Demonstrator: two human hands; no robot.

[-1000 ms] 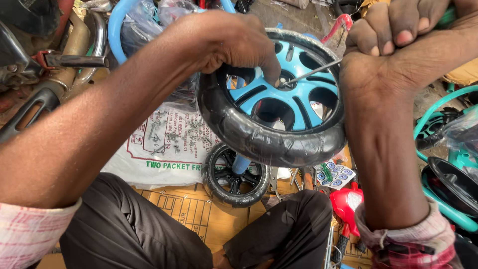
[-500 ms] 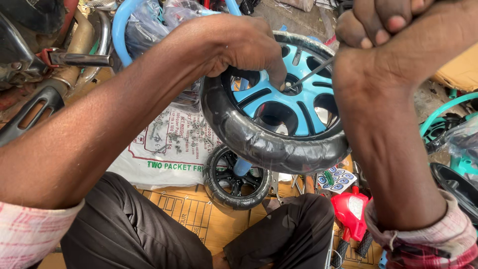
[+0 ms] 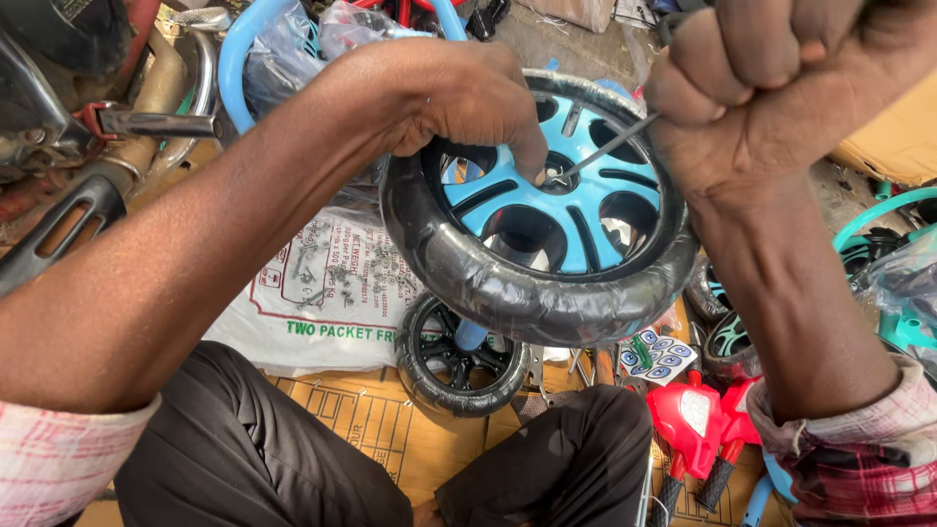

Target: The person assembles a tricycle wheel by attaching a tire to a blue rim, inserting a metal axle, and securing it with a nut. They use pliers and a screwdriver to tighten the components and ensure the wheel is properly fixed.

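Note:
A toy wheel [image 3: 508, 293] with a black tyre and light-blue spokes stands tilted in front of me. My left hand [image 3: 459, 98] rests over its upper left rim, a finger reaching down to the hub [image 3: 558, 181]. My right hand [image 3: 781, 78] is fisted around a tool whose thin metal shaft [image 3: 610, 146] runs down-left to the hub. Below it lies a smaller black wheel [image 3: 459, 359] on a light-blue axle.
A white printed sack [image 3: 322, 293] with several screws on it lies under the wheel, on cardboard [image 3: 390, 429]. Red plastic parts [image 3: 693, 420], a sticker sheet [image 3: 654, 356], teal frame pieces [image 3: 878, 224] at right. Metal motorbike parts [image 3: 107, 127] at left. My dark-trousered legs are below.
The view has closed in. My right hand has risen toward the top right, still holding the tool on the hub. My left hand stays on the wheel.

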